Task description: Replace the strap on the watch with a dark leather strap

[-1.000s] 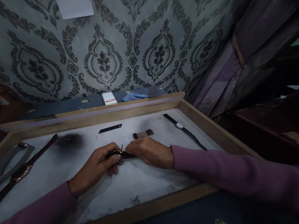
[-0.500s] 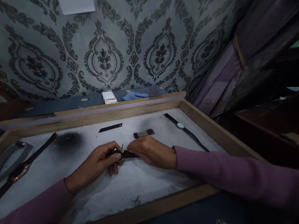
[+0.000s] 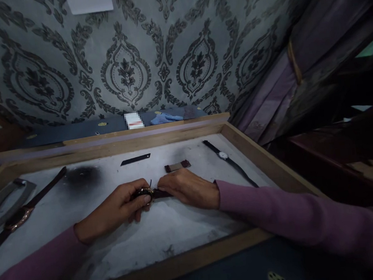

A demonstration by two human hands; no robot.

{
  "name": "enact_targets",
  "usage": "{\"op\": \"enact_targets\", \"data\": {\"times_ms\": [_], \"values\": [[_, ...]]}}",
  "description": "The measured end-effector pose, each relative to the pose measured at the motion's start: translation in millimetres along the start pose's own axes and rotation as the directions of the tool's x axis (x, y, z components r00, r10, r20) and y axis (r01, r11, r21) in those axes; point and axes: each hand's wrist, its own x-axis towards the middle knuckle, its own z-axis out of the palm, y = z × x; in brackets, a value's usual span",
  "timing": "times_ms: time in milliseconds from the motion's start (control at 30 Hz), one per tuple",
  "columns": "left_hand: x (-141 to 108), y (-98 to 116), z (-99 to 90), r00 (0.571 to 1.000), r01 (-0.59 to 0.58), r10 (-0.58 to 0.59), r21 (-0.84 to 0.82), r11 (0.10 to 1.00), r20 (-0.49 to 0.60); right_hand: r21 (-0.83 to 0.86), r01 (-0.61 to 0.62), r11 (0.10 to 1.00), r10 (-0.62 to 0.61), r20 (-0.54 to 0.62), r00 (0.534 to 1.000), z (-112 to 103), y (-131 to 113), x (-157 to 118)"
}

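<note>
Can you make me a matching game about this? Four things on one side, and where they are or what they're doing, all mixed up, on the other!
Things:
1. left hand
2. dark flat strip
3. white-faced watch
4. blue cloth

Places and states:
A. outside the tray, beyond its far edge
B. lying close to the tray's right wall
C. gripping a dark-faced watch
D. lying in the tray, beyond the left hand

Right pairs: 1-C, 2-D, 3-B, 4-A
</note>
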Motion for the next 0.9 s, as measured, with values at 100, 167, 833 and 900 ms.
{"op": "enact_targets", "data": {"times_ms": [100, 167, 833, 900], "values": [[-0.4, 0.8, -0.7, 1.0, -0.005, 0.005, 0.043, 0.999, 0.013, 0.01, -0.009, 1.0, 0.009, 0.007, 1.0, 0.4, 0.5, -0.2], [-0.7, 0.5, -1.1, 1.0, -0.014, 0.013, 0.059, 0.998, 0.019, 0.028, -0.018, 0.999, 0.018, 0.008, 1.0, 0.1, -0.1, -0.2], [-0.3, -1.2, -3.9, 0.999, 0.033, -0.033, -0.016, 0.999, 0.018, 0.139, -0.026, 0.99, 0.027, -0.004, 1.0, 1.2, -1.7, -0.3], [-0.7, -1.2, -3.4, 0.999, 0.03, -0.029, -0.018, 0.999, 0.013, 0.208, -0.022, 0.978, 0.024, -0.006, 1.0, 1.3, -1.2, 0.2]]}}
